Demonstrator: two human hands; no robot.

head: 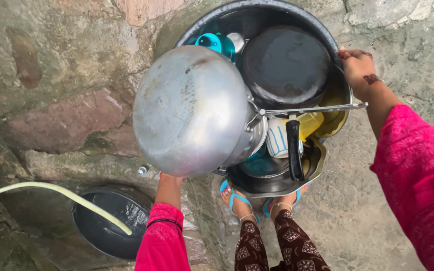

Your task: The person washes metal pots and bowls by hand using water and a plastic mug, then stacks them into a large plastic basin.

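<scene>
Aluminium and dark steel fill the view: a large black tub [327, 37] packed with washed vessels is carried at chest height above a stone floor [357, 211]. The right hand [358, 70] is clenched over the tub's far rim, fingers curled across the edge with the thumb side outward. The left hand [171, 179] is almost wholly hidden beneath a big upturned aluminium pot [189, 108]; only the wrist and the heel of the hand show under the pot's curve, so it seems to press up against the load, but how far its fingers are open cannot be told.

Inside the tub, a black frying pan [285, 65] lies bottom up beside the pot, and a thin metal handle [317, 108] runs across toward the right hand. A black handle [294, 150] points down over a white mug with blue lines [277, 138]; a yellow cup [311, 122] and turquoise pieces [216, 42] are partly covered. A steel plate [317, 163] juts out at the tub's near edge.

Below, sandalled feet [237, 200] stand on the stone, partly hidden by the tub. At lower left a pale hose [61, 193] reaches into a dark basin of water [109, 221], whose near side is cut off behind the pink sleeve [163, 241].
</scene>
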